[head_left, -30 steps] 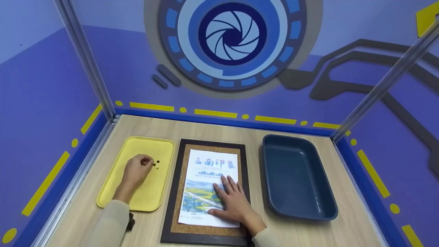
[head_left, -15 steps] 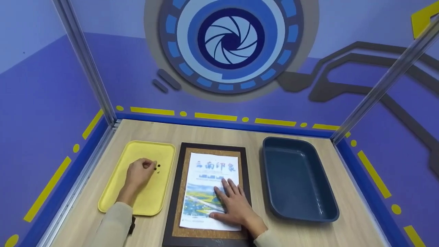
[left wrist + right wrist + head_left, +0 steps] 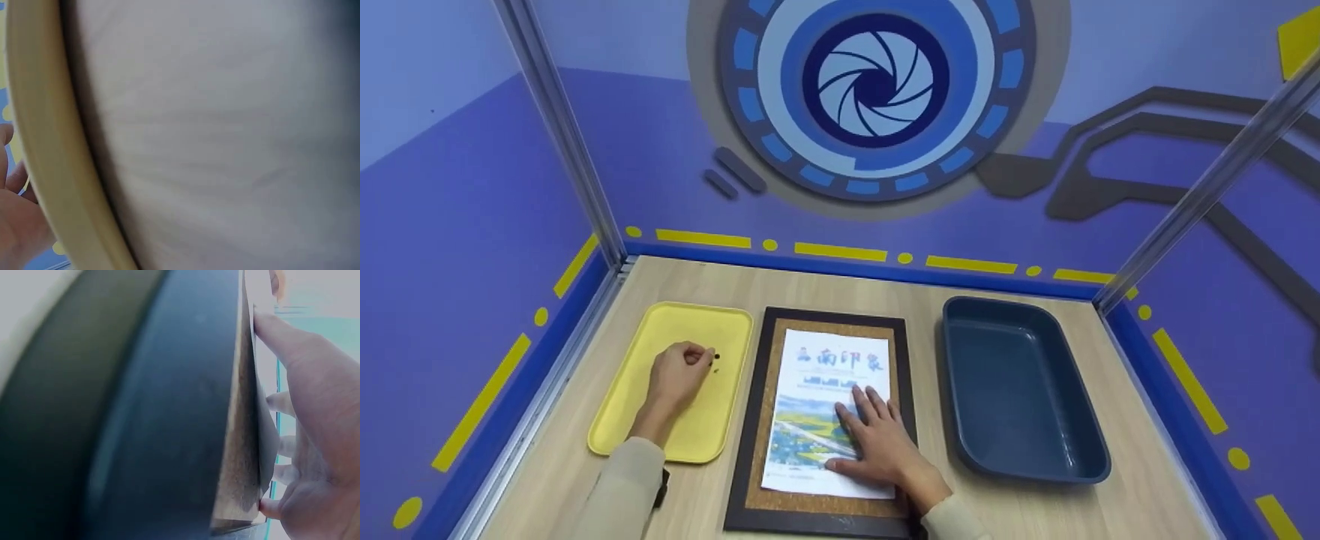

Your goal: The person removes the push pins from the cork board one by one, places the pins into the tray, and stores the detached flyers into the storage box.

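Observation:
My left hand (image 3: 676,373) is over the yellow tray (image 3: 690,439), its thumb and fingertips brought together beside several tiny dark pieces (image 3: 717,356). Whether anything sits between those fingertips is hidden. My right hand (image 3: 879,442) lies with spread fingers on a printed sheet (image 3: 804,409), which has a landscape picture and coloured writing. Beneath the sheet is a cork board (image 3: 776,499) in a dark frame (image 3: 746,420). In the right wrist view, the fingers (image 3: 281,402) rest along the sheet. The left wrist view shows the tray's rim (image 3: 45,135) and part of the left hand (image 3: 22,219).
To the right of the board stands a deep dark blue tub (image 3: 1020,405). All three items rest on a light wooden table (image 3: 840,289). Purple-blue panels (image 3: 660,150) and metal posts (image 3: 577,127) enclose it at the back and sides.
My left fingertips have shifted slightly right, closer to the uppermost dark piece. The right hand keeps its place on the sheet. The head view has wobbled a little.

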Demonstrator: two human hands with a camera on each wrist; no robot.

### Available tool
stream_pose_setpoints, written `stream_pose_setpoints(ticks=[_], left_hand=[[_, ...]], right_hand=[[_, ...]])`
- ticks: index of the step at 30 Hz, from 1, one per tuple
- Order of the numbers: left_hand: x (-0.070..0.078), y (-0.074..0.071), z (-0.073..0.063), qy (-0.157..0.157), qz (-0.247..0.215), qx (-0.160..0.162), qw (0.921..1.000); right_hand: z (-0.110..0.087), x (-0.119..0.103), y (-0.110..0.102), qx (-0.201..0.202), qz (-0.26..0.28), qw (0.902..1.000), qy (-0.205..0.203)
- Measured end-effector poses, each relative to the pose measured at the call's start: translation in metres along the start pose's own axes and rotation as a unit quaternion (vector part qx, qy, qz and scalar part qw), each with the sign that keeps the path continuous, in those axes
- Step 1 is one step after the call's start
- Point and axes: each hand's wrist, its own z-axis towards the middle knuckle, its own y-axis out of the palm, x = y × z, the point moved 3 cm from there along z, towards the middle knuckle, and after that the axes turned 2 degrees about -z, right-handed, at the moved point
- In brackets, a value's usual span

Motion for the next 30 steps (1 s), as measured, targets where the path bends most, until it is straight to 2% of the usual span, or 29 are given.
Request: stream_pose_setpoints(ticks=[4, 11, 14, 17, 19, 21, 25, 28, 30], left_hand=[[0.001, -0.002, 0.001, -0.007, 0.007, -0.002, 0.9999], [0.013, -0.014, 0.001, -0.007, 0.025, 0.006, 0.9997], [0.019, -0.016, -0.001, 0.006, 0.028, 0.029, 0.9991], [0.030, -0.015, -0.005, 0.040, 0.016, 0.068, 0.9968], [0.045, -0.012, -0.010, 0.075, 0.005, 0.085, 0.9935], [0.065, -0.010, -0.015, 0.113, -0.003, 0.085, 0.9899], [0.114, -0.005, -0.023, 0.164, 0.016, 0.050, 0.9851], [0.150, -0.002, -0.032, 0.186, 0.050, 0.019, 0.9810], [0.173, -0.001, -0.039, 0.210, 0.076, -0.001, 0.9747]], right_hand=[[0.003, 0.000, -0.001, -0.001, -0.003, 1.0000, -0.006], [0.005, -0.002, -0.002, 0.015, -0.004, 0.9997, -0.020], [0.004, -0.004, -0.003, 0.017, -0.012, 0.9995, -0.022], [0.001, -0.007, -0.005, 0.013, -0.033, 0.9990, -0.027], [-0.002, -0.008, -0.006, 0.012, -0.056, 0.9979, -0.032], [-0.003, -0.009, -0.009, 0.014, -0.081, 0.9959, -0.037], [-0.004, -0.007, -0.015, 0.017, -0.102, 0.9938, -0.040], [-0.003, -0.003, -0.022, 0.011, -0.083, 0.9955, -0.044], [-0.002, 0.000, -0.030, 0.008, -0.067, 0.9966, -0.048]])
